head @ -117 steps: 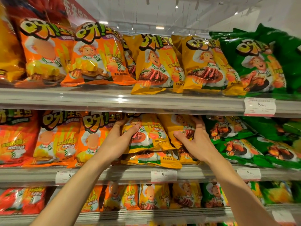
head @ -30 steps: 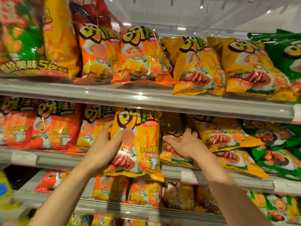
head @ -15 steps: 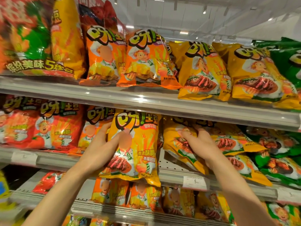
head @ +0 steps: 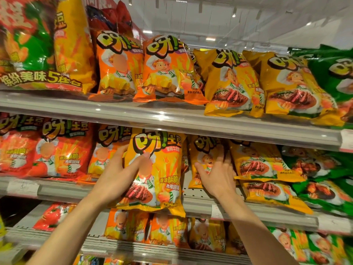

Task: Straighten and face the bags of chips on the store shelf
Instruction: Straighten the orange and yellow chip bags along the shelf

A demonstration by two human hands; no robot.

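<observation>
A yellow chip bag (head: pixel 162 169) stands upright at the front of the middle shelf (head: pixel 248 209), its lower edge hanging over the shelf lip. My left hand (head: pixel 118 175) grips its left side, thumb across the front. A second yellow bag (head: pixel 206 150) stands further back to the right, and my right hand (head: pixel 217 175) lies flat against its front with fingers spread. To the right of that hand, two more yellow bags (head: pixel 261 165) lie flat and stacked, tilted forward.
Orange bags (head: pixel 107 150) and red bags (head: pixel 63 150) stand left of my hands on the same shelf. Green bags (head: pixel 321 169) lie at the right. The upper shelf (head: pixel 172 117) carries orange, yellow and green bags. A lower shelf (head: pixel 133 245) holds more bags.
My right hand has tipped the second yellow bag up from a slant to nearly upright and pushed it back. My left hand keeps its hold on the front yellow bag. The view has drifted slightly.
</observation>
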